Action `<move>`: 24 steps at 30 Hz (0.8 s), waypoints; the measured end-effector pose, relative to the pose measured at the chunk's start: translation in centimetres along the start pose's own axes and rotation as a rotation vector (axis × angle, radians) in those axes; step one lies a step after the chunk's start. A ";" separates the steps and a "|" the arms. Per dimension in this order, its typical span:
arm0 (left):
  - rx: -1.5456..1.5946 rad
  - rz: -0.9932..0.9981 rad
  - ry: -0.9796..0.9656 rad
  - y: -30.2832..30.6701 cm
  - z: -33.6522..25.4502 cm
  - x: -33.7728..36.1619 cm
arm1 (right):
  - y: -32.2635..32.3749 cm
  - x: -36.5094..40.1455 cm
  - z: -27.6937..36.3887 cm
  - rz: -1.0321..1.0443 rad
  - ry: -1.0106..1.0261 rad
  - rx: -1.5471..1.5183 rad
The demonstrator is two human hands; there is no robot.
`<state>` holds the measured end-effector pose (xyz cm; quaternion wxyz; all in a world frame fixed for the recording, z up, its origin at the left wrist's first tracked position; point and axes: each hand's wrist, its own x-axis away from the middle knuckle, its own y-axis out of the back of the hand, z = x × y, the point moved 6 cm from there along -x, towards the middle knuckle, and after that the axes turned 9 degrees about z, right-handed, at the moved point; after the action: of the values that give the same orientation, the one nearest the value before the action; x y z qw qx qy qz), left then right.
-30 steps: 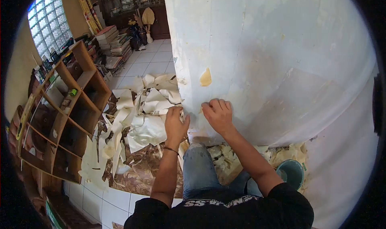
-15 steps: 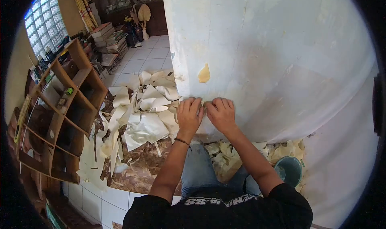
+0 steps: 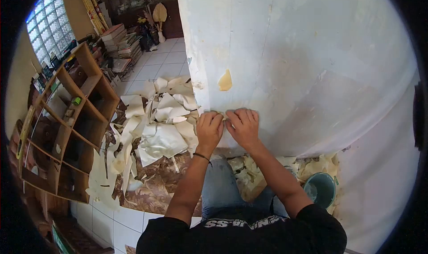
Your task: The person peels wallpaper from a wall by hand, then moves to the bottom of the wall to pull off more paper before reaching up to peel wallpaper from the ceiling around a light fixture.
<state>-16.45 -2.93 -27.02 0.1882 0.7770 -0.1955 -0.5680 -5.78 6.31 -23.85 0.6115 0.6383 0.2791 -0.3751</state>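
Observation:
Both hands are at the lower part of a pale, patchy wall [image 3: 285,62], close together near its left corner. My left hand [image 3: 209,128] has its fingers curled against the surface, thumb toward the other hand. Beside it my right hand [image 3: 243,125] is bent the same way, its thumb and forefinger drawn in. A tiny pale bit seems to show between the fingertips, too small to name. Above the hands a yellowish patch of wallpaper [image 3: 225,80] still sticks to the wall.
Torn strips of wallpaper [image 3: 162,140] lie heaped on a brown patterned floor covering [image 3: 154,189] at left. A wooden shelf unit [image 3: 91,104] leans beyond them. Right of my legs stands a teal bucket [image 3: 330,189], with more scraps [image 3: 249,173] along the wall's foot.
The two hands stay at nearly the same spot on the wall. Their fingers have shifted slightly, with the left fingertips a little lower.

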 end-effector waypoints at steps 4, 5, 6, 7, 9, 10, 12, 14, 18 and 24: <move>0.030 0.015 0.032 0.0 0.1 1.1 | -0.9 0.0 0.5 -0.009 0.006 0.071; 0.050 0.019 0.046 -0.1 0.2 1.3 | -1.0 0.0 0.4 -0.008 0.004 0.069; 0.048 0.021 0.048 -0.1 0.3 1.5 | -1.0 0.0 0.5 -0.029 0.020 0.081; 0.058 0.022 0.049 0.0 0.4 1.7 | -1.0 0.1 0.6 -0.051 0.035 0.093; 0.067 0.027 0.050 0.1 0.4 2.3 | -1.1 0.4 0.6 -0.043 0.052 0.080; 0.067 0.013 0.044 0.2 0.3 2.4 | -1.2 0.6 0.6 -0.036 0.071 0.073; 0.068 0.003 0.041 0.3 0.2 2.7 | -1.5 1.3 0.6 -0.013 0.073 0.057; 0.093 -0.057 0.050 0.8 0.4 2.9 | -2.0 2.0 0.6 0.010 0.078 0.041; 0.002 -0.075 0.035 1.5 0.7 0.8 | -2.8 3.5 0.7 0.052 0.081 -0.003; -0.111 0.009 -0.089 1.4 1.1 -1.0 | -4.5 8.5 0.8 0.261 0.074 -0.119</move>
<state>-17.88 -3.66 -25.81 0.2247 0.7385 -0.1755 -0.6110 -4.77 5.12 -33.35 0.6811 0.6454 0.2377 -0.2512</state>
